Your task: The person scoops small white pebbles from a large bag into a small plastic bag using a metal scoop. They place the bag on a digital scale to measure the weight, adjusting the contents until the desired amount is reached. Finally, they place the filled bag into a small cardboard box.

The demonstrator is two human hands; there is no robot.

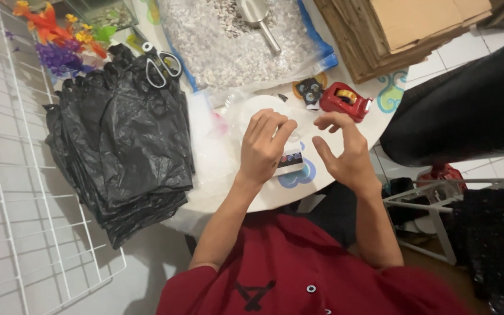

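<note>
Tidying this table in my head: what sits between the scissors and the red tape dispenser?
In the head view, between the scissors and the red tape dispenser lie the near edge of a clear bag of white gravel and a small dark round item.

Black bags [121,140] stacked left; scissors [161,63] atop; gravel bag [234,41]; cardboard [403,29].

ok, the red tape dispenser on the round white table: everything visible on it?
The red plastic tape dispenser holds a yellowish tape roll in its rounded body, and its cutter end points right. It lies near the edge of the round white table, beside a small black-and-blue item. The right hand hovers just below it; contact cannot be told.
</note>
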